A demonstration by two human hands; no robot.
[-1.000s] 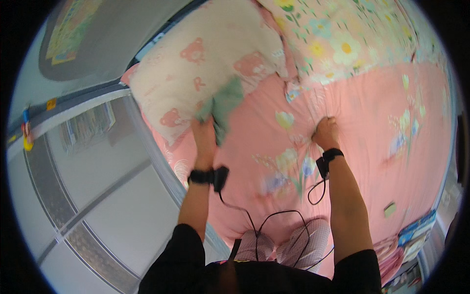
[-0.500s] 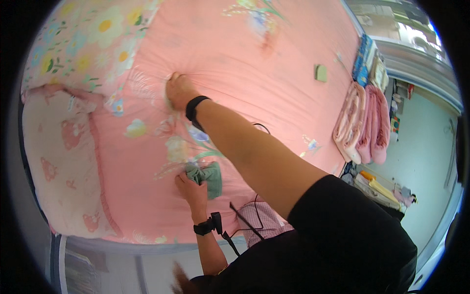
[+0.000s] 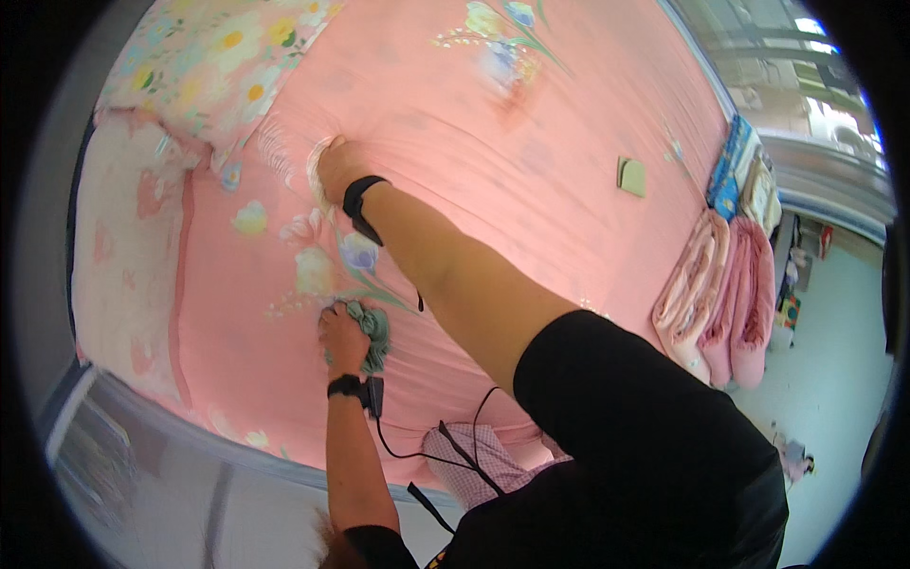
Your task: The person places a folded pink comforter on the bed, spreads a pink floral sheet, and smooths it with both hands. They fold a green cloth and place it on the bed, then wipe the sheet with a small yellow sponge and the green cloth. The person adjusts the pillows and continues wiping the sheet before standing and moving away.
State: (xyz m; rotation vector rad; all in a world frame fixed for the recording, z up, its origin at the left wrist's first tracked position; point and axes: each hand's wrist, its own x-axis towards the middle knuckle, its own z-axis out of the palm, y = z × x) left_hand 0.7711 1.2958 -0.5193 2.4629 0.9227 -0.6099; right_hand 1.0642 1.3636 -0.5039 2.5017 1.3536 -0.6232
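While the fingers of the left hand (image 3: 341, 334) were closed around a bunched fold of the pink sheet (image 3: 531, 161) near the bed's edge, the right hand (image 3: 334, 169) pressed flat, fingers spread, just beside the floral pillow (image 3: 204, 71). Smoothing seemed underway; next, an outward pull to flatten wrinkles.

The fingertips of the right hand (image 3: 338, 166) are buried in bunched pink sheet (image 3: 531, 161), so the grip cannot be judged. The palm of the left hand (image 3: 341, 334) is hidden against a green cloth (image 3: 374, 332). The folded bedding (image 3: 725, 294) is blurred near the rim.
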